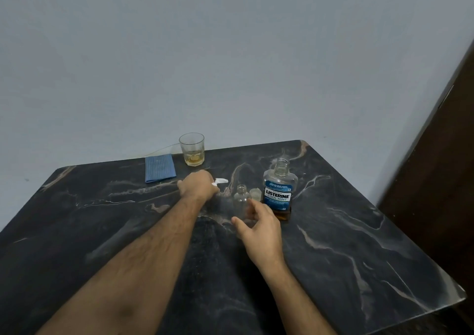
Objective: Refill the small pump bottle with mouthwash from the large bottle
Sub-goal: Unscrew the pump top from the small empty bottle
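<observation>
A small clear bottle (241, 201) stands uncapped in the middle of the dark marble table (359, 245). My right hand (259, 222) is just in front of it, fingers apart and curved around its lower body; whether they touch it I cannot tell. My left hand (198, 186) is closed on the white pump head (221, 181), low over the table left of the small bottle. The large mouthwash bottle (280, 191) with a blue label stands uncapped to the right, a little amber liquid at its bottom. Its cap (255, 193) lies between the two bottles.
A glass tumbler (192, 149) with a little yellowish liquid stands at the table's far edge. A folded blue cloth (160, 168) lies to its left. A wall rises behind the table and a dark door (446, 160) stands at the right.
</observation>
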